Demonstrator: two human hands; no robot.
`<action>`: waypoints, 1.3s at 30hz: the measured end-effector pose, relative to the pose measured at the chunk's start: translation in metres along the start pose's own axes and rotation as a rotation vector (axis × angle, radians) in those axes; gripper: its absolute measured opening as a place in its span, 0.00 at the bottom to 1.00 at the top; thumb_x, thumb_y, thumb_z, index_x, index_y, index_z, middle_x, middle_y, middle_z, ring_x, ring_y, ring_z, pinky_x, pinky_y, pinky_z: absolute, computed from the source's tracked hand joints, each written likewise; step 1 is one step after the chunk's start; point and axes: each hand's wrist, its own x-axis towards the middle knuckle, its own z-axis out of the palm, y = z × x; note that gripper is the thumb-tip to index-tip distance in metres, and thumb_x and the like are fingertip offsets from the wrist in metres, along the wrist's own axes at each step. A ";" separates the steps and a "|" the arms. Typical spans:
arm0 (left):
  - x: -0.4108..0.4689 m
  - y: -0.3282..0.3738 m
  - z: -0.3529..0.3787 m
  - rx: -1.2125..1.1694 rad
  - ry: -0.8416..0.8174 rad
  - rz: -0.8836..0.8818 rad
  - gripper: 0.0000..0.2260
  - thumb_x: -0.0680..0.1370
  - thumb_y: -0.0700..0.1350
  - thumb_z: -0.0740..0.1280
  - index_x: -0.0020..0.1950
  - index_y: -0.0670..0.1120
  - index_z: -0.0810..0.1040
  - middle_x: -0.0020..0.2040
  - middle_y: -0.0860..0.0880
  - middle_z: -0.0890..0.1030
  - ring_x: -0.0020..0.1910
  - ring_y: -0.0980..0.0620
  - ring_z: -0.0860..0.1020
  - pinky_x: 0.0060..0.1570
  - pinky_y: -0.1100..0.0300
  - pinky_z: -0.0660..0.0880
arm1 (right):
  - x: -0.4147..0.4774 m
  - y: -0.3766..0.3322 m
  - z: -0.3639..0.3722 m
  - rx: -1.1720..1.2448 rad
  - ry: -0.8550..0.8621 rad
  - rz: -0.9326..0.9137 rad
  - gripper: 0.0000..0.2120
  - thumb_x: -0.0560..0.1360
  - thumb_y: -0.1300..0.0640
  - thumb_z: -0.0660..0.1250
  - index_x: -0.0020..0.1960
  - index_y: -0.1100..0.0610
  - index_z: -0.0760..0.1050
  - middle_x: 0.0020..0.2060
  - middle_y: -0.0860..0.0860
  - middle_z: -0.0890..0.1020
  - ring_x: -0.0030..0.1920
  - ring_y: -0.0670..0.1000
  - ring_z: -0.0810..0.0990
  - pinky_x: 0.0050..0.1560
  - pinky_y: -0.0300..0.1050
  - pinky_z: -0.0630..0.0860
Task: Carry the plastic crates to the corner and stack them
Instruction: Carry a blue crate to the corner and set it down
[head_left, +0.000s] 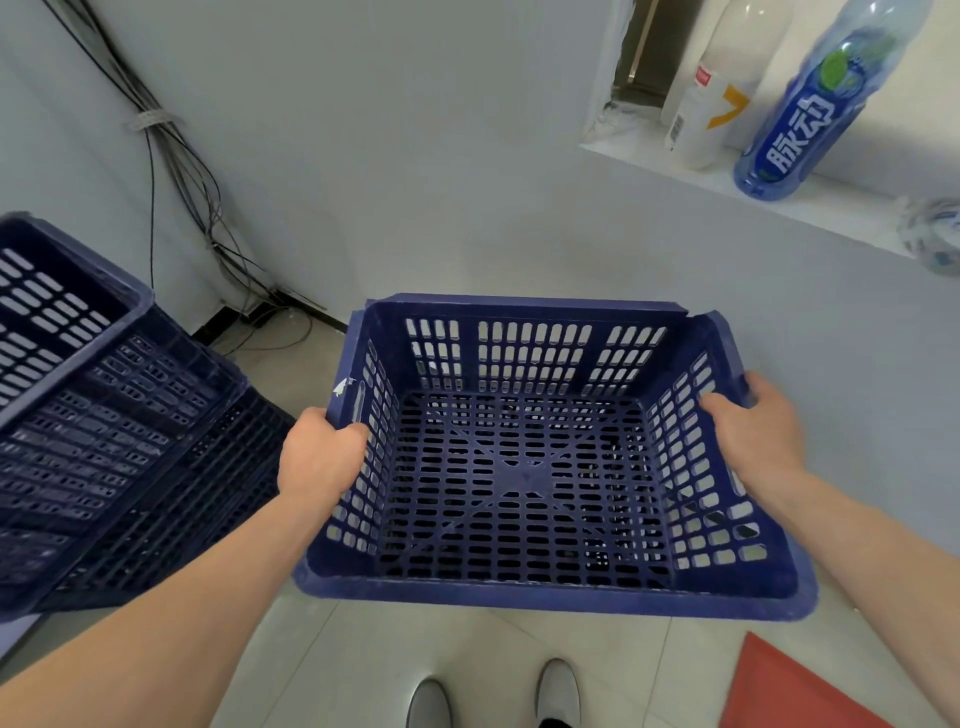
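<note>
Open room: tiled floor (322, 649) is showing under and in front of the held crate (524, 475), running up to the wall (415, 156); a strip of floor is showing between the crate and the stack.
Edges: the crate's far rim is facing the wall, and its left rim is staying apart from the stack.
Crate spot: dark blue slotted one, hanging in the air over the floor, in front of the shoes (558, 691).
Stack: more blue crates (104, 415) are sitting nested on the left by the wall, top one askew.
In the way: cables (171, 156) are trailing down the wall behind the stack; a ledge (779, 202) holding a blue bottle (810, 109) and a white bottle (701, 119) is jutting out on the right; a red mat (795, 686) is lying lower right.
Left hand (319, 457): gripping the crate's left rim, fingers curled round it.
Right hand (753, 431): gripping the right rim the same way, arm reaching forward.
</note>
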 end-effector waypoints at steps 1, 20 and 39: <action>0.000 0.000 0.000 0.000 0.006 -0.003 0.08 0.73 0.46 0.66 0.50 0.43 0.77 0.43 0.44 0.81 0.40 0.43 0.80 0.44 0.47 0.79 | -0.001 0.000 0.000 0.002 0.005 -0.001 0.12 0.74 0.47 0.66 0.56 0.46 0.78 0.45 0.46 0.85 0.44 0.56 0.85 0.52 0.61 0.83; -0.004 0.000 0.001 0.004 0.051 -0.019 0.05 0.75 0.45 0.66 0.48 0.46 0.77 0.42 0.46 0.81 0.39 0.44 0.79 0.38 0.53 0.75 | -0.003 -0.008 0.000 -0.009 0.052 -0.019 0.06 0.78 0.52 0.66 0.54 0.45 0.71 0.45 0.48 0.79 0.47 0.56 0.79 0.52 0.54 0.75; 0.009 0.020 -0.013 0.091 -0.162 -0.045 0.13 0.75 0.42 0.66 0.57 0.38 0.70 0.49 0.40 0.79 0.43 0.43 0.76 0.34 0.54 0.68 | 0.004 -0.014 -0.002 0.018 -0.031 -0.001 0.18 0.79 0.57 0.68 0.68 0.51 0.76 0.49 0.51 0.84 0.41 0.52 0.82 0.45 0.49 0.76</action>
